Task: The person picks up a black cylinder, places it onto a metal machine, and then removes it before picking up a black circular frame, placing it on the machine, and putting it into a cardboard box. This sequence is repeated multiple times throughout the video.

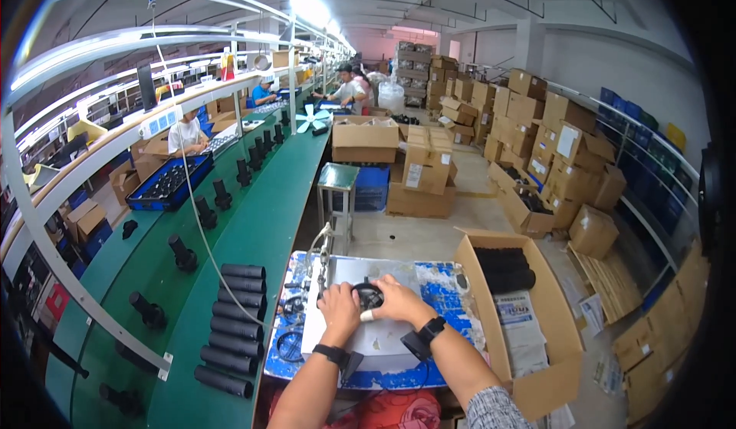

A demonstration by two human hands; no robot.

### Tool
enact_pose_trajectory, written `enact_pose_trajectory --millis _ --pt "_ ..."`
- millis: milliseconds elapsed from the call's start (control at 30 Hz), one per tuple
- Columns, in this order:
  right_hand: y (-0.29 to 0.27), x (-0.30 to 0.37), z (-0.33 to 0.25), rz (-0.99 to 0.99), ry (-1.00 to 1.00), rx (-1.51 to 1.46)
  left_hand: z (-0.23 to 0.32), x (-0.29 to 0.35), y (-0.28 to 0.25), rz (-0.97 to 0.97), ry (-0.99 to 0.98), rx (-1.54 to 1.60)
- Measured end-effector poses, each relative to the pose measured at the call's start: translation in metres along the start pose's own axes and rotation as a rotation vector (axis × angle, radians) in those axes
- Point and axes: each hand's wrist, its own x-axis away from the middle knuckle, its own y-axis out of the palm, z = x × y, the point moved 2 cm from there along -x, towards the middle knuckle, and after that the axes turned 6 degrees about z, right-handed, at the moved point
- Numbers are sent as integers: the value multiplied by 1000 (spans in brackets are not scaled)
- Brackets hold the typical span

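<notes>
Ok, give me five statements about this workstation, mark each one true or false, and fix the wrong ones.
1. The left hand and right hand are both at a round black part. True.
2. A row of black tubes is on the green bench. True.
3. Those tubes stand upright. False: they lie on their sides.
4. The green bench is to the right of the blue worktable. False: it runs along the left.
5. Black bands circle both wrists. True.
</notes>
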Motion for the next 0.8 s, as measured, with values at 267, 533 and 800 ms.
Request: enact_pose_trajectory --millis 267,533,800 --pt "4 -1 10 94 8 66 -28 11 -70 62 64 180" --pt "27 4 3 182 112 56 -163 -64 -72 -81 181 -233" --pt "30 7 -1 256 45 66 -206 -126 -12 -637 70 -67"
